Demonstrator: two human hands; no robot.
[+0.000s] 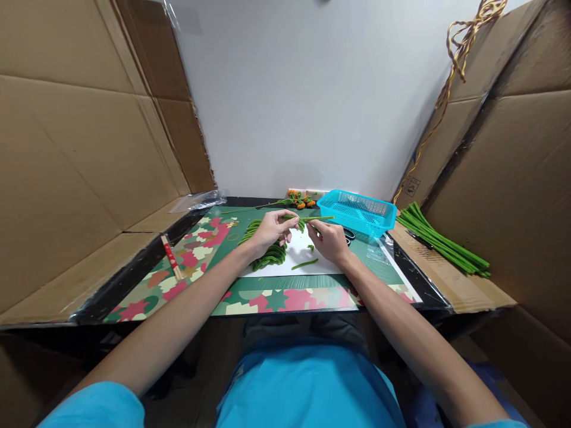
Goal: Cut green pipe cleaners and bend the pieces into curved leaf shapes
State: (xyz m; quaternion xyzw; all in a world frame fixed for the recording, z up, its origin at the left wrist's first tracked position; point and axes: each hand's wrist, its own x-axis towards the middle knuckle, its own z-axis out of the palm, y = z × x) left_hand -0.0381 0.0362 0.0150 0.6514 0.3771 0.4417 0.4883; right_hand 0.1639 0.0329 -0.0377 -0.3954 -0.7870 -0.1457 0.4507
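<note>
My left hand (273, 229) and my right hand (329, 240) meet over a white sheet (298, 254) on the patterned table mat (196, 255). Both pinch one thin green pipe cleaner (307, 220) that runs level between them, its right end sticking out past my right fingers. A pile of bent green pipe cleaner pieces (266, 255) lies under my left hand. Two short green scraps (305, 263) rest on the sheet near my right hand.
A turquoise plastic basket (357, 211) stands right of my hands, black scissors (348, 235) beside it. A bundle of long green stems (439, 241) lies on cardboard at the right. Orange and green finished flowers (300, 201) sit at the back. A wooden stick (171, 257) lies left. Cardboard walls enclose both sides.
</note>
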